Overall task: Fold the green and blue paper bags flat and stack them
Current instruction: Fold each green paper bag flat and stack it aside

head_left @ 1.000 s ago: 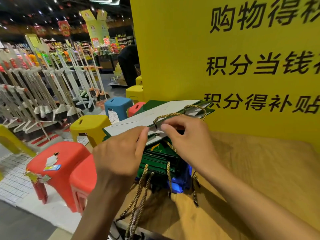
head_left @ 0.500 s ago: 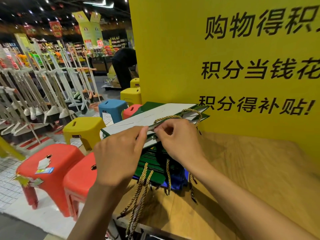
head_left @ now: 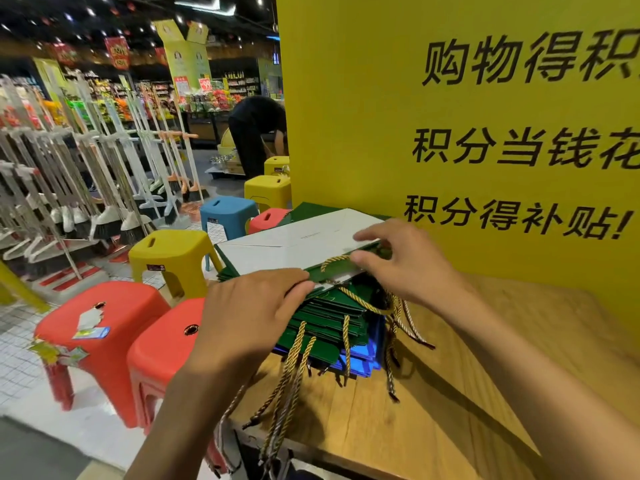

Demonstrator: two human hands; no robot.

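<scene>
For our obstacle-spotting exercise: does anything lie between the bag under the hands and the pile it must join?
Nothing separate shows. The top bag already rests on the pile, left hand pressing it, right hand pinching its edge. Only a gold cord handle loops out there.

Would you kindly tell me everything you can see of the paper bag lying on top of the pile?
The top bag is paper, green outside, with a broad white face turned up, and it is folded almost flat. A twisted gold rope handle loops at its near edge. It lies on the pile of green bags at the left edge of the wooden table. The left hand presses its near edge with straight fingers; the right hand pinches the edge by the handle.
</scene>
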